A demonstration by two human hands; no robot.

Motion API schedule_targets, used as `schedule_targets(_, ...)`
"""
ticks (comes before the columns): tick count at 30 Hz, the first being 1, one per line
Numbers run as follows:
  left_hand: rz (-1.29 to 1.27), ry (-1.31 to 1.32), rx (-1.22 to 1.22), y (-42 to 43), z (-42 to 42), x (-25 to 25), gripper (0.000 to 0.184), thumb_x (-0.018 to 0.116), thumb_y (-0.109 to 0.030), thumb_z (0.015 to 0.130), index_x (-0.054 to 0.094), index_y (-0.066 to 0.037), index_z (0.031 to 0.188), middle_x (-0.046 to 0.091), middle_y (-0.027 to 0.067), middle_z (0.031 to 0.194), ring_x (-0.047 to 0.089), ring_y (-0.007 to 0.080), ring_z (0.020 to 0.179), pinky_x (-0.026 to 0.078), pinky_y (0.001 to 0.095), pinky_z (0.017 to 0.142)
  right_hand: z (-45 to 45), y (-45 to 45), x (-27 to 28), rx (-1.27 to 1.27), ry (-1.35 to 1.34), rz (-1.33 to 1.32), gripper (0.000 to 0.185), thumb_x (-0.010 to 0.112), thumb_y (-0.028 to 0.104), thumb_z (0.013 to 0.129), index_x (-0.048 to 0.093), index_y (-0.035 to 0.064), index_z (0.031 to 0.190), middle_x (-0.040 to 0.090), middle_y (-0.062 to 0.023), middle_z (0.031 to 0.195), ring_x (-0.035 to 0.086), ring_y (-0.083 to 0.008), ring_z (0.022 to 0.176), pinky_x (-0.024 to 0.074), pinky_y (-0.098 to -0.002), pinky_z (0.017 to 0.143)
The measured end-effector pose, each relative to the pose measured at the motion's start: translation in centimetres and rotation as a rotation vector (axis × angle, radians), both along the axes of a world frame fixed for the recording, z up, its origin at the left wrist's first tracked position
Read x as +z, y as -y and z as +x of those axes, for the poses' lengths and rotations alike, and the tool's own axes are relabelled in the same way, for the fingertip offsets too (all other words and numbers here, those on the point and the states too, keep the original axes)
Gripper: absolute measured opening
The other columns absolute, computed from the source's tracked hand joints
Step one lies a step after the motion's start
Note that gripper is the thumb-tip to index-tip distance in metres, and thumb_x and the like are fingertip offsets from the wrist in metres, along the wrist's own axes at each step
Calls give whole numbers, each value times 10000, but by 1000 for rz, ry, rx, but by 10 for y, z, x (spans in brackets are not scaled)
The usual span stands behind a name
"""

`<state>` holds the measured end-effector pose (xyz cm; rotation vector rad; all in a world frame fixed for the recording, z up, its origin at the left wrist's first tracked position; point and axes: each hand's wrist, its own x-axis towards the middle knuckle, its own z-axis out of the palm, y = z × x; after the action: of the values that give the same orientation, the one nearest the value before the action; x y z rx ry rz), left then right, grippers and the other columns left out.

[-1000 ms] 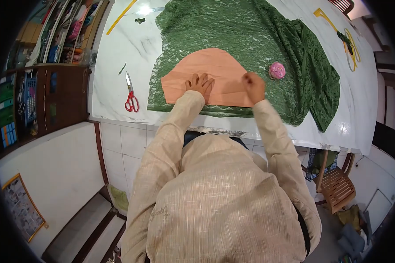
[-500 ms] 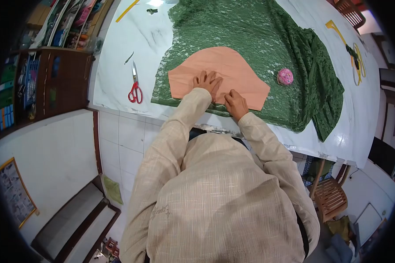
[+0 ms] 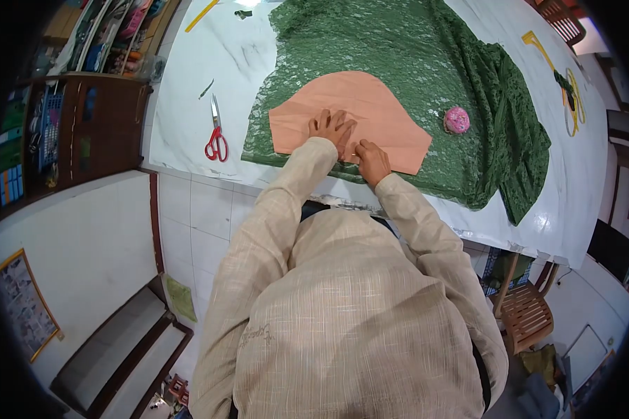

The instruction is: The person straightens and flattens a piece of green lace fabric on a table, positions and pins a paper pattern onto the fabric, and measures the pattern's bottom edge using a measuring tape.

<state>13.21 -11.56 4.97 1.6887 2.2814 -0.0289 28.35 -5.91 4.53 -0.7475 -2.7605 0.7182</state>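
Note:
An orange sleeve-shaped piece [image 3: 370, 94] with a curved top lies flat on green lace fabric [image 3: 349, 42]. My left hand [image 3: 332, 131] presses down on its lower middle, fingers spread. Just to the right, my right hand [image 3: 373, 162] is closed at the lower edge of the orange piece, fingertips pinched; whatever is between them is too small to make out. A round pink pincushion [image 3: 456, 120] sits on the lace at the right. Red-handled scissors [image 3: 215, 136] lie on the table, left of the lace.
The white marbled table [image 3: 189, 140] has its near edge against my body. A yellow ruler [image 3: 201, 15] lies at the far left, a yellow tape measure [image 3: 573, 105] at the right. A wooden chair [image 3: 526, 314] stands below right; a dark cabinet [image 3: 101, 133] is at the left.
My right hand has shifted slightly up and left along the lower edge of the orange piece, nearer my left hand. My left hand stays spread on the piece.

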Motion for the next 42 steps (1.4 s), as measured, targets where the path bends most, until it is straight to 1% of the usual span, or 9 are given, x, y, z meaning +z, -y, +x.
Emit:
schedule_targets(9,-63,-43,-41,0,-7,-10,843,714,-375,526,335,-367,1279,196,-50,1420,225,281,1241,294,467,846,-6,-4,3,-10,43,-243,70,524,50,725,525,45,795,509,-115,814,532,-329,699,438,-412,610)
schedule_targets(19,-144,-21,-115,4,2,20,927,750,-320,565,255,-300,1349,155,29,1435,199,360,1240,290,487,871,3,-3,-9,-97,-59,-249,113,512,46,733,555,33,837,540,-109,808,532,-302,650,436,-357,613)
schedule_targets(24,-206,-85,-159,3,4,27,936,734,-383,587,228,-271,1365,141,47,1439,182,369,1241,289,478,878,37,-54,-4,-169,-282,-29,120,502,71,752,537,46,864,524,-107,838,531,-313,695,432,-387,638)
schedule_targets(25,-200,-82,-163,-2,7,26,936,734,-383,587,228,-271,1365,141,47,1439,182,369,1241,289,478,878,45,-75,-1,-484,-473,-511,133,506,78,745,546,46,868,530,-100,854,521,-282,720,431,-367,632)
schedule_targets(26,-181,-63,-130,-5,9,26,920,734,-394,586,244,-269,1355,155,47,1430,190,361,1232,287,478,872,61,-97,-7,-377,-242,185,119,514,87,746,552,55,854,529,-112,882,518,-271,725,429,-357,623)
schedule_targets(28,-156,-31,-51,-6,10,23,891,733,-416,584,276,-264,1333,182,47,1413,207,346,1215,283,479,862,75,-129,32,-624,55,256,128,515,80,752,554,74,875,509,-127,885,509,-288,747,429,-376,624)
schedule_targets(29,-143,-14,-11,-6,10,22,876,733,-427,583,292,-261,1323,196,46,1404,215,339,1206,281,480,856,82,-146,37,-629,-171,418,146,524,93,759,559,77,900,502,-126,871,504,-305,721,432,-398,612)
schedule_targets(35,-173,-87,54,-17,16,14,746,714,-486,589,386,-293,1231,239,20,1372,232,284,1192,277,442,836,103,-191,22,-711,8,312,141,543,76,749,599,77,877,533,-135,846,545,-306,672,448,-399,604)
schedule_targets(42,-94,-188,-56,-25,28,26,681,651,-505,655,409,-162,1191,323,51,1304,321,296,1115,272,451,852,105,-194,19,-778,-73,182,84,544,87,761,584,50,826,537,-141,830,546,-349,673,451,-428,618)
